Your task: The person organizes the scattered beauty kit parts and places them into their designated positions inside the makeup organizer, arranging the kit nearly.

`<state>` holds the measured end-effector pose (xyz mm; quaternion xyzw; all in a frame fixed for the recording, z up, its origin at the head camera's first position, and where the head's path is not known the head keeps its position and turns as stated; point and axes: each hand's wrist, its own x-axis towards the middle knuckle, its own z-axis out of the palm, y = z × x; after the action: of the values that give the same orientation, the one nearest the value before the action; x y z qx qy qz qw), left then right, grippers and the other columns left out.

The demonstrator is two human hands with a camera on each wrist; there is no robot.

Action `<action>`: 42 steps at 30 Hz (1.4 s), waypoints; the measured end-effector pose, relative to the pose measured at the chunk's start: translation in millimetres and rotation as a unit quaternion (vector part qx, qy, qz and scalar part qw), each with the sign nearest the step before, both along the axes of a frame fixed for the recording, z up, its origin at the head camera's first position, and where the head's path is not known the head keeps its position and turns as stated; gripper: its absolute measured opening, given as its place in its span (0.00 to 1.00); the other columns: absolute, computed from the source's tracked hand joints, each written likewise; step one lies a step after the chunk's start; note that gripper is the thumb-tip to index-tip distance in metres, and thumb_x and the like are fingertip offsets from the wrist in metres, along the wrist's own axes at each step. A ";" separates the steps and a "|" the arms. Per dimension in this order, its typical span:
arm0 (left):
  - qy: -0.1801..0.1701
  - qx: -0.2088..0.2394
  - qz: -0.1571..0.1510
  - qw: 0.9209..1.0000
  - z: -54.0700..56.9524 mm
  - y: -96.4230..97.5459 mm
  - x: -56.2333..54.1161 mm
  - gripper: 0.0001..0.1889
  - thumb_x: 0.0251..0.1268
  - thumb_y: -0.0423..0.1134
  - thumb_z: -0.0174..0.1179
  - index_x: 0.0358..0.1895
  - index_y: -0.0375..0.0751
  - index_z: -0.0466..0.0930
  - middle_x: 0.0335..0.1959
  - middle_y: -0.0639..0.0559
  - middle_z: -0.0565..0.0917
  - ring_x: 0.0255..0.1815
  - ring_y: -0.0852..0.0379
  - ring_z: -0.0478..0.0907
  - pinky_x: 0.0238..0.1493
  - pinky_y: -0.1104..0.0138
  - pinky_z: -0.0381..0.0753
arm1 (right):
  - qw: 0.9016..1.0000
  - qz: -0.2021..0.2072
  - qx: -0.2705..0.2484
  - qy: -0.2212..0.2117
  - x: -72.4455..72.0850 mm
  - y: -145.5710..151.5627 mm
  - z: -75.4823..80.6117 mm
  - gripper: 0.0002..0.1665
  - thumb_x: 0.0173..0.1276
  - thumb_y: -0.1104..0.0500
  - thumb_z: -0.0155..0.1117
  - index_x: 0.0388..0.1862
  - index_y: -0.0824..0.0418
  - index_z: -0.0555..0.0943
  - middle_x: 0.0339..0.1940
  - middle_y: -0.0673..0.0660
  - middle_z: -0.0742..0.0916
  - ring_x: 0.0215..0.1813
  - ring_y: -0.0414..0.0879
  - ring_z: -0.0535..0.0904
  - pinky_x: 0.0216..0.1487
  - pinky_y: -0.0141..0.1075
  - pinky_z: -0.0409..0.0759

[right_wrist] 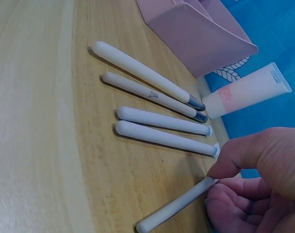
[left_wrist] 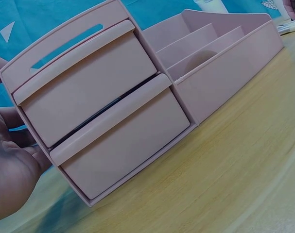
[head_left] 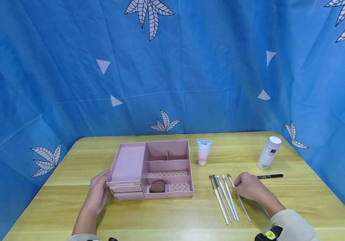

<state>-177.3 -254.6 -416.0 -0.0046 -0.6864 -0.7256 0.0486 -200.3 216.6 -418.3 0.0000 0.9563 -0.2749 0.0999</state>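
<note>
My left hand (head_left: 95,190) rests against the left side of a pink desktop organizer (head_left: 130,160), near its front corner. Part of the fingers is hidden behind the side wall in the left wrist view. Two front drawers (left_wrist: 118,131) are closed, and a brown makeup sponge (head_left: 157,186) lies in a front compartment. On the right, my right hand (head_left: 249,187) pinches a thin makeup brush (right_wrist: 176,206) near its upper end between thumb and fingers. The tail of that brush points toward the near edge. Several other makeup brushes (head_left: 219,199) lie side by side to its left.
A white and pink squeeze tube (head_left: 203,153) stands right of the organizer. Farther right is a white bottle (head_left: 268,153), with a black pen (head_left: 270,176) lying in front of it. Blue patterned cloth (head_left: 172,67) hangs behind the wooden table (head_left: 166,221).
</note>
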 end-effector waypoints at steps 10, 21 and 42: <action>-0.009 -0.009 0.001 1.000 1.0 0.5 0.2 0.27 0.74 0.38 0.39 0.65 0.17 0.55 0.40 0.69 0.82 0.46 0.70 0.78 0.51 0.77 0.77 | 1.000 -0.011 -0.011 -0.008 0.3 0.4 -1.4 0.08 0.53 0.62 0.65 0.31 0.65 0.77 0.27 0.55 0.78 0.27 0.46 0.71 0.24 0.34 0.70; 0.004 -0.007 -0.001 1.000 -0.2 0.0 0.7 0.26 0.74 0.37 0.39 0.65 0.16 0.55 0.40 0.68 0.82 0.45 0.69 0.78 0.50 0.76 0.77 | 0.999 0.008 -0.040 0.026 1.8 -3.4 9.0 0.11 0.53 0.64 0.63 0.36 0.69 0.79 0.28 0.55 0.82 0.30 0.45 0.75 0.27 0.35 0.76; 0.004 -0.003 0.002 1.000 0.4 0.9 0.6 0.26 0.73 0.36 0.39 0.64 0.16 0.56 0.40 0.68 0.82 0.45 0.69 0.78 0.50 0.76 0.77 | 0.987 0.058 -0.145 0.041 -2.2 -47.8 39.2 0.11 0.52 0.67 0.59 0.36 0.68 0.79 0.26 0.54 0.81 0.28 0.42 0.76 0.27 0.32 0.77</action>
<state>-176.8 -253.7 -415.6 -0.0063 -0.6887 -0.7231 0.0526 -202.5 168.7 -379.2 -0.0812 0.9079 -0.4043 0.0752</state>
